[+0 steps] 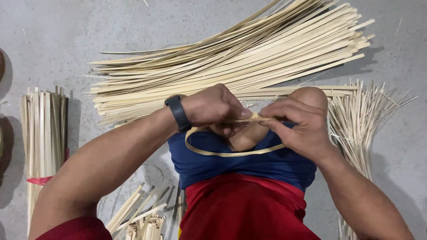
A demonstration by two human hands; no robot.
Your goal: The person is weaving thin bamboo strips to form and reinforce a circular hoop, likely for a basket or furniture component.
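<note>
Above the knee, both hands pinch one pale flat bamboo strip bent into a loop [231, 149], the left hand [213, 109] and right hand [298, 126] meeting at its far overlapping ends, the loop sagging nearward.

The person wears a dark blue-black wristband [178, 113] with a smooth flat strap on the left wrist. Both forearms are bare, with no sleeves reaching them. Blue shorts [231, 162] cover the upper legs, and one bare knee [307, 95] shows on the far side. Nearer lies a red shirt [242, 209], loosely folded, with a dark red sleeve edge [75, 229] at near left.
</note>
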